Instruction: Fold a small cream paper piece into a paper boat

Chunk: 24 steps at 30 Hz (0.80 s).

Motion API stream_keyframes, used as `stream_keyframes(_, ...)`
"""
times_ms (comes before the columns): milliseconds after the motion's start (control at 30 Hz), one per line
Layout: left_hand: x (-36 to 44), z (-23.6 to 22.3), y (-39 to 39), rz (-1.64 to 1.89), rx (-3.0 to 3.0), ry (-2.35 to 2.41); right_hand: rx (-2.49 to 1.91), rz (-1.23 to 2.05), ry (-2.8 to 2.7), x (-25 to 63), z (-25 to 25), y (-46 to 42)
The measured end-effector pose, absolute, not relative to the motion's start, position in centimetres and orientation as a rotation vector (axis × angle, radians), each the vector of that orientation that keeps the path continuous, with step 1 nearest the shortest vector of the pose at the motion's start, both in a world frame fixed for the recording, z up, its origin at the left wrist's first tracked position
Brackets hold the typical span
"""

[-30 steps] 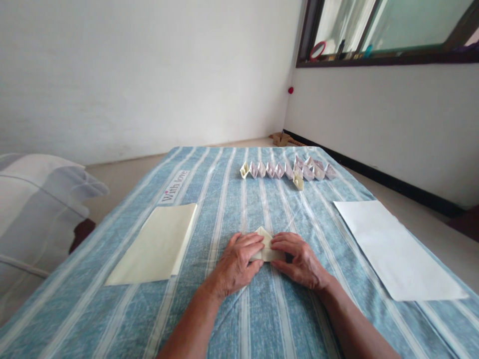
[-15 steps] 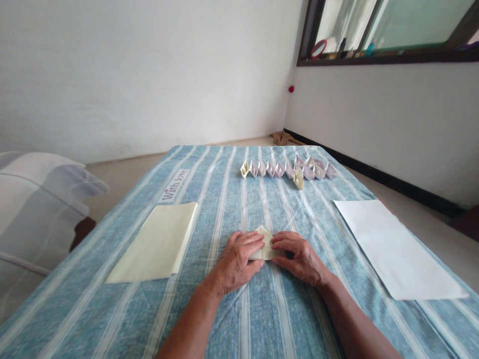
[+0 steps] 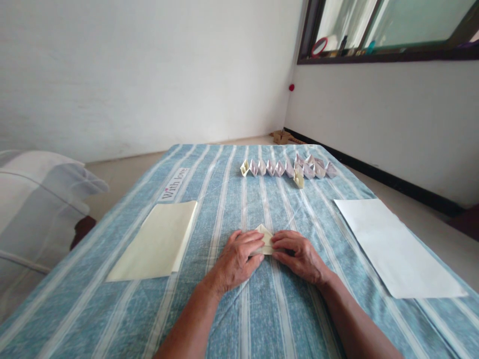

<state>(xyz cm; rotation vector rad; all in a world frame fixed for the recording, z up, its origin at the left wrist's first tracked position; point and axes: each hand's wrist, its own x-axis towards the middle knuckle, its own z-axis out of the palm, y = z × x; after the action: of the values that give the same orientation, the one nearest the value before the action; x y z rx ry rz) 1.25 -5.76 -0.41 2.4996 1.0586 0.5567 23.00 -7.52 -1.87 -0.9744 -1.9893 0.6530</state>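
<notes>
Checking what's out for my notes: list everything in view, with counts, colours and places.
striped cloth: one, blue with white stripes, covering the surface in front
folded cream paper: one, cream, between the hands
small folded paper pieces: about a dozen, pale lilac and cream, in a row at the far end of the cloth
cream paper sheet: one, cream, on the cloth left of the hands
white paper sheet: one, white, on the cloth right of the hands
"With love" label: one, white, far left on the cloth
white bedding: one bundle, white and grey, at the left edge
window: one, dark frame, upper right
round mirror: one, red rim, on the window sill
left hand: one, on the folded cream paper
right hand: one, on the folded cream paper
</notes>
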Motion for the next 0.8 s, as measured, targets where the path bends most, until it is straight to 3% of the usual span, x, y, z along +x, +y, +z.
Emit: stream_keyframes(800, 1.7, -1.6, -5.2, 0.752, 2.491, 1.094, -1.064, 0.607, -1.980, 23.1, -2.3, -7.6)
